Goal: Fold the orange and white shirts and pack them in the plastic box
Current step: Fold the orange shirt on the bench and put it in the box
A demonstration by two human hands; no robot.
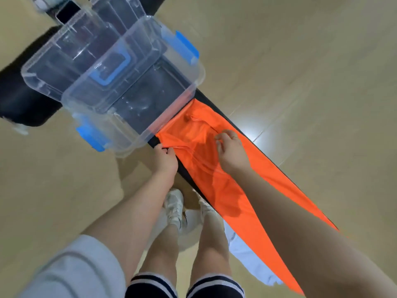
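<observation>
Left hand (pixel 165 160): I am pinching the orange shirt (pixel 217 168) edge.
Right hand (pixel 231 150): I am gripping its collar.
Box (pixel 137 117): sitting open, just beyond both hands.

Both bare arms stretch forward and down. Left hand (pixel 165 161) curls in a tight pinch, thumb against fingers. Right hand (pixel 231 151) sits palm-down, farther right, fingers bent and gathered at the tips.

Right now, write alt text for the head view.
Both hands pinch an orange shirt spread on a dark table, left hand at its edge, right hand near the collar. An empty clear plastic box sits beyond; a white shirt hangs nearby.
</observation>
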